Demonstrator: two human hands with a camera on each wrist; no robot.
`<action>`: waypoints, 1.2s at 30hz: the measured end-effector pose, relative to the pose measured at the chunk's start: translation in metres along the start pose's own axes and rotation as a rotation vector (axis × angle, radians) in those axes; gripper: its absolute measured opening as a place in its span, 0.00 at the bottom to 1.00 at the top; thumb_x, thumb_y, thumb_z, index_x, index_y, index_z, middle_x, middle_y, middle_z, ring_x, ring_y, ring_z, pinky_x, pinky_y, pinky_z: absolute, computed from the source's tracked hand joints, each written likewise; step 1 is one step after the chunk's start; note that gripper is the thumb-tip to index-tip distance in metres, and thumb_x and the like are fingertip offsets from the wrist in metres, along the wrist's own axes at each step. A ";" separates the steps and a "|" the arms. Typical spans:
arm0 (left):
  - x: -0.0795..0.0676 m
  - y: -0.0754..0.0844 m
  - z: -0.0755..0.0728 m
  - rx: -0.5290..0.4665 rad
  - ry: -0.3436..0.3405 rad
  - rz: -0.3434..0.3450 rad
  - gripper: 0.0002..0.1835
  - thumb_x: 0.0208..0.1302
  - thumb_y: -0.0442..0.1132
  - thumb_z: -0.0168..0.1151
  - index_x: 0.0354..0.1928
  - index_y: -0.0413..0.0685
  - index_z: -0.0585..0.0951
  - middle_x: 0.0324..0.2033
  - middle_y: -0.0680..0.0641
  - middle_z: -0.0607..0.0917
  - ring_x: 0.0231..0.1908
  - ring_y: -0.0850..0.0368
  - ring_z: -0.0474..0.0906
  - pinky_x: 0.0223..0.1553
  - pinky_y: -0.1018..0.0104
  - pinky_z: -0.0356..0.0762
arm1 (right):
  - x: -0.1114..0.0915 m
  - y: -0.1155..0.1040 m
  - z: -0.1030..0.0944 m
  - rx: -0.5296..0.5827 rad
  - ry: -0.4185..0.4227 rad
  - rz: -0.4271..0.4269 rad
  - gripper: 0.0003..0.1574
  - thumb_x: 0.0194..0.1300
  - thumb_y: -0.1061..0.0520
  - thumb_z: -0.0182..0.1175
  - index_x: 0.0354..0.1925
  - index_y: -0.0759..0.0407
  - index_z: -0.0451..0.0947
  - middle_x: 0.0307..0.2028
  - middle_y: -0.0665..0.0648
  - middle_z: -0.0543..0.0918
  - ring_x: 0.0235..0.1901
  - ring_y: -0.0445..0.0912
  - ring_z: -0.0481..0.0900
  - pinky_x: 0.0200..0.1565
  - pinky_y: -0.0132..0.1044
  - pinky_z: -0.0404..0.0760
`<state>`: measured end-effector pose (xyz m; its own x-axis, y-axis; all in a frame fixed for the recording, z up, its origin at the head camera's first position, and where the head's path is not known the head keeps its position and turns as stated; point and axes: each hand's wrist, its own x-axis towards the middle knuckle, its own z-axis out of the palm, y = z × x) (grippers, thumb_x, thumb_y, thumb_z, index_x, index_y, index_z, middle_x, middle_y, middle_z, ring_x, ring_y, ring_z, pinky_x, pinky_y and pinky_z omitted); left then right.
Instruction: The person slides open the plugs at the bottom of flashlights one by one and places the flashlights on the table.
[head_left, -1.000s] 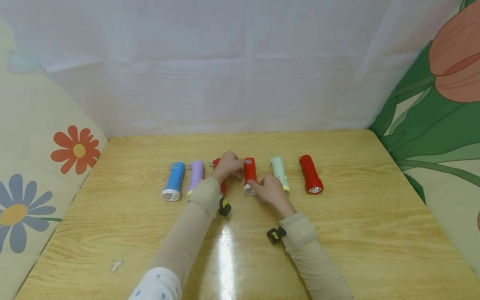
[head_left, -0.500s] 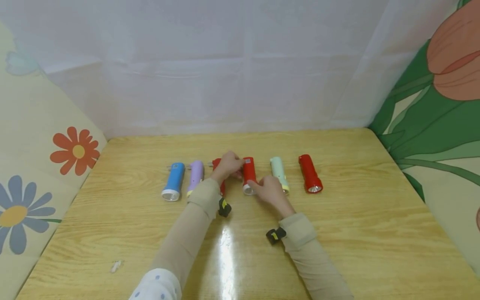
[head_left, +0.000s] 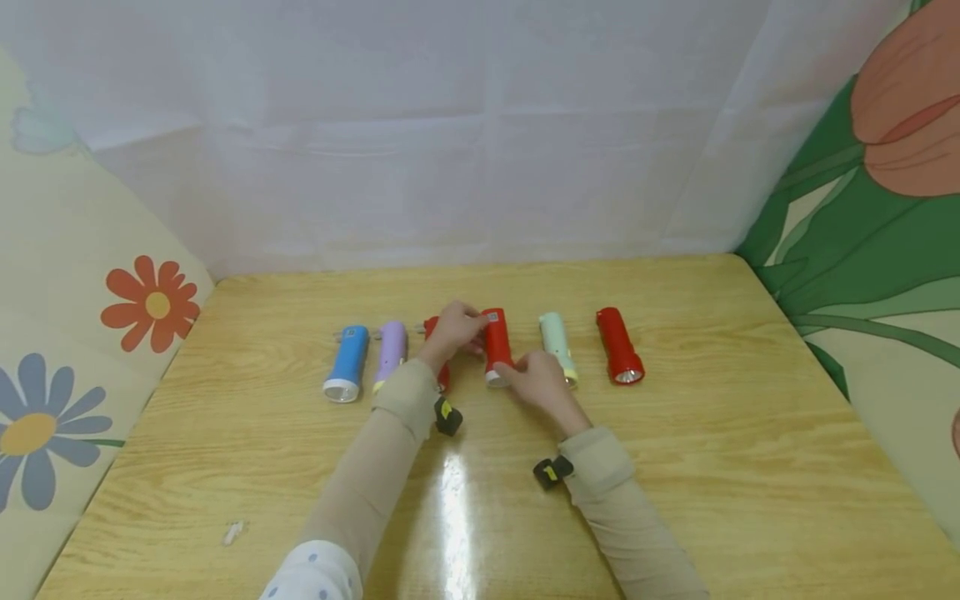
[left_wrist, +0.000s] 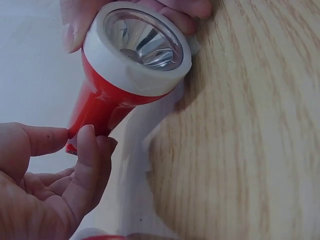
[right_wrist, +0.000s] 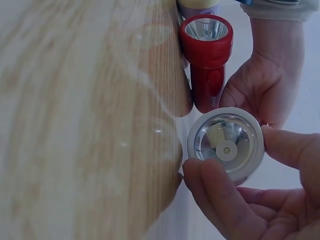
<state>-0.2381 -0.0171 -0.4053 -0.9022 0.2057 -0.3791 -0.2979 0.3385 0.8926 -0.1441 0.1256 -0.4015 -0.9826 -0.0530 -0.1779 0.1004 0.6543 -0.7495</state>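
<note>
Between both hands is a red flashlight (head_left: 497, 337) with a white head, its lens end toward me. My left hand (head_left: 453, 332) pinches its narrow tail end between thumb and fingers. At the white head (right_wrist: 252, 162), my right hand (head_left: 542, 385) grips the rim from both sides, thumb opposite the fingers. The clear lens and silvery reflector (left_wrist: 145, 40) show in the left wrist view. Another red flashlight (right_wrist: 206, 50) lies just left of it, partly hidden behind the left hand and wrist in the head view.
Further left in the row lie a purple flashlight (head_left: 392, 348) and a blue one (head_left: 351, 357). A mint green flashlight (head_left: 555, 337) is right beside the right hand, with a red one (head_left: 619, 346) beyond. A small whitish piece (head_left: 233, 532) lies at the front left of the wooden table (head_left: 750, 433).
The held red-and-white flashlight has shifted slightly toward the back, its tail end a little higher in the head view. Both hands keep their hold; the other flashlights stay put.
</note>
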 end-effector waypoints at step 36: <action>-0.022 0.003 -0.019 -0.055 -0.097 0.198 0.17 0.63 0.39 0.57 0.52 0.38 0.73 0.37 0.39 0.81 0.33 0.46 0.77 0.33 0.52 0.79 | 0.002 0.000 0.001 -0.014 0.025 -0.001 0.19 0.53 0.52 0.66 0.35 0.67 0.79 0.23 0.57 0.79 0.20 0.45 0.70 0.22 0.33 0.70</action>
<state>-0.2252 -0.0380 -0.3900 -0.9112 0.3517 -0.2144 -0.1367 0.2328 0.9629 -0.1463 0.1245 -0.4021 -0.9864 -0.0349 -0.1606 0.0971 0.6646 -0.7409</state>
